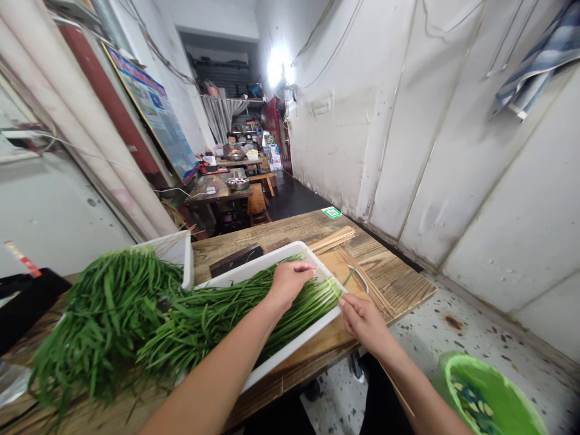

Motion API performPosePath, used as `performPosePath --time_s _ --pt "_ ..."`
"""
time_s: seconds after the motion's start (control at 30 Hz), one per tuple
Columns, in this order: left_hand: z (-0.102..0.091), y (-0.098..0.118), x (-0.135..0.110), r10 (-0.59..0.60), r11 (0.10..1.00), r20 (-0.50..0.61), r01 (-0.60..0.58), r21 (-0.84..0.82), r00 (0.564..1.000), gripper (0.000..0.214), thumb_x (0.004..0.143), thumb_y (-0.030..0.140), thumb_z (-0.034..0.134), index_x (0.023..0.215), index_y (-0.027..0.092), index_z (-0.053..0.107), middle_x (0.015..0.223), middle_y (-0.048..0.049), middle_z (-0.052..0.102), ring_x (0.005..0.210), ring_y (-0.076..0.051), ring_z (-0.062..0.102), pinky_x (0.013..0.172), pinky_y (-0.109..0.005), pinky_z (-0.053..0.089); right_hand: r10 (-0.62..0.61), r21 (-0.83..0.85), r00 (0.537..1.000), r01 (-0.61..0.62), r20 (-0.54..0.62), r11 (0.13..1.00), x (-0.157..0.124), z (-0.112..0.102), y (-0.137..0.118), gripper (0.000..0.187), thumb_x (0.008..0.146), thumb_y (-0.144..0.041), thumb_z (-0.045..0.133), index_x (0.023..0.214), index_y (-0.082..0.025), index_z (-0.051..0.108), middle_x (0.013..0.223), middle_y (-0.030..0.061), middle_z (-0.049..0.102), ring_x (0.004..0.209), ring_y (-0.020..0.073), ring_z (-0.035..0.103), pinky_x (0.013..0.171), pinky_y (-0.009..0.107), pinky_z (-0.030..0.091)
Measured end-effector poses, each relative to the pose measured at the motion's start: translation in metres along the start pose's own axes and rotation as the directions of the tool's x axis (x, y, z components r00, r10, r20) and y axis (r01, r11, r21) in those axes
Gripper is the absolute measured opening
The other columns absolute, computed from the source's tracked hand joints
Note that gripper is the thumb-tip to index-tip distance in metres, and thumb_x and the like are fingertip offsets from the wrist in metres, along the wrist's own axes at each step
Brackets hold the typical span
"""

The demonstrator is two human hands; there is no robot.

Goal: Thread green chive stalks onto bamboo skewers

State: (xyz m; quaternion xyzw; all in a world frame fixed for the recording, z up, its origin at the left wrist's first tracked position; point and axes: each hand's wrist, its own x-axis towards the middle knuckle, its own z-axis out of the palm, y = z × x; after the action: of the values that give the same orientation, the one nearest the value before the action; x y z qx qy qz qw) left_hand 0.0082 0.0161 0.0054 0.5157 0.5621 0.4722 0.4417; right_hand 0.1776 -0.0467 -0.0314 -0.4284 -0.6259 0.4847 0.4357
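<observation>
Long garlic chives (217, 308) fill a white plastic tray (296, 349), their pale stem ends gathered at its right end. Above them is my left hand (293, 281), thumb and fingers pressed together; whatever is between the fingertips is too small to make out. My right hand (362, 317) is closed at the tray's right corner, beside the stem ends. A thin bamboo skewer (399, 393) sticks out from under that hand towards the lower right; its front part is hidden. Just beyond the right hand, a short green piece (348, 277) lies near the cutting board (338, 264).
More chives (109, 308) hang over a second white tray (186, 260) on the left. Loose skewers (335, 240) lie on the wooden table (399, 278). A green bin (512, 393) stands on the floor at right. Farther back, a person (232, 148) sits behind another table.
</observation>
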Motion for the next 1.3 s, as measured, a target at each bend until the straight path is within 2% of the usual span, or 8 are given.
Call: performPosePath --time_s 0.57,1.3 --pt "-0.0002 -0.0014 0.0018 -0.018 1.000 -0.023 0.018 -0.001 1.000 0.023 0.054 0.024 0.069 0.073 0.013 0.074 0.061 -0.0024 0.067 0.056 -0.014 0.056 0.058 -0.026 0.042 -0.012 0.000 1.000 0.012 0.002 1.000 0.0000 -0.0004 0.0018 0.041 0.085 -0.055 0.044 0.063 -0.022 0.038 0.040 -0.0084 0.035 0.036 0.0084 0.030 0.040 0.022 0.025" --pt "0.0010 0.0008 -0.0009 -0.020 0.999 -0.030 0.019 -0.031 0.999 0.020 0.055 0.020 0.070 0.073 0.012 0.074 0.059 -0.0014 0.066 0.053 -0.012 0.053 0.059 -0.025 0.041 -0.020 0.002 1.000 0.020 0.015 1.000 0.0006 -0.0006 0.0045 0.037 0.088 -0.048 0.044 0.063 -0.022 0.038 0.040 -0.0091 0.035 0.036 0.0076 0.029 0.040 0.022 0.024"
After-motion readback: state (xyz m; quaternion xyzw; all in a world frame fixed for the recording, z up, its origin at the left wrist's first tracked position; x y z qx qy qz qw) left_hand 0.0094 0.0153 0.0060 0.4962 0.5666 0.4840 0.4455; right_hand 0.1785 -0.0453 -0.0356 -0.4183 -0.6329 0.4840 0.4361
